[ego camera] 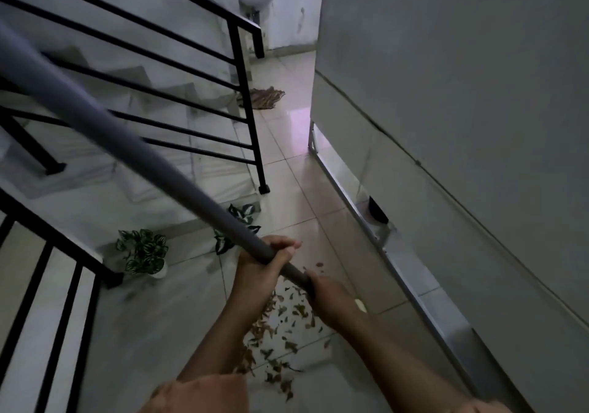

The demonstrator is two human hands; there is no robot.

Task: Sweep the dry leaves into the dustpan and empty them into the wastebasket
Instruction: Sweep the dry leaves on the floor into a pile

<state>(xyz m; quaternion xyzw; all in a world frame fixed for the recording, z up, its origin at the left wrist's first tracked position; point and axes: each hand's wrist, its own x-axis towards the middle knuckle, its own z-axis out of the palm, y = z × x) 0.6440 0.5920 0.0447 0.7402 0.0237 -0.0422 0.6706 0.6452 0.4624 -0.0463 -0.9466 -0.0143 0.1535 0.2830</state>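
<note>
- Gripping the grey broom handle (134, 144) low in the head view, the left hand (266, 261) is wrapping it at lower centre, and the right hand (331, 301) is clasping it just below; both are curled fully round it.
- The dry leaves (280, 326) are lying scattered on the tiled floor (287, 170) under the hands, in the lower middle of the frame.
- The leaves are looking light and brittle, likely scattering under hard strokes; the handle is looking stiff, so two spaced grips are suiting it.
- Dustpan, wastebasket and broom head are not showing.
</note>
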